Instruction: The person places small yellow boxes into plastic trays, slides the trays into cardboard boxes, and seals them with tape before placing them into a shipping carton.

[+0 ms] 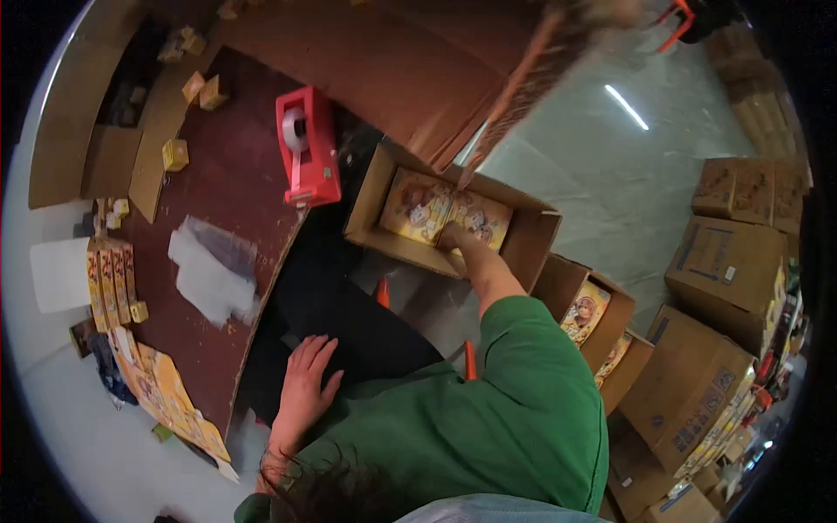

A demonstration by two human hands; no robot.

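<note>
My right hand (452,237) reaches down into an open cardboard carton (534,248) beside my legs. It touches or hovers just over the near edge of the yellow printed boxes (420,205) lying side by side inside. Its fingers are mostly hidden, so whether they grip a box does not show. My left hand (309,373) rests near my dark-clothed thigh, fingers stretched out, holding nothing.
On the dark red table (209,166) are a red tape dispenser (309,148), clear plastic bags (214,270) and a small yellow box (175,155). More open cartons (549,283) with yellow boxes stand at my right, near stacked cartons (689,383). A large brown cardboard panel (392,61) overhangs ahead.
</note>
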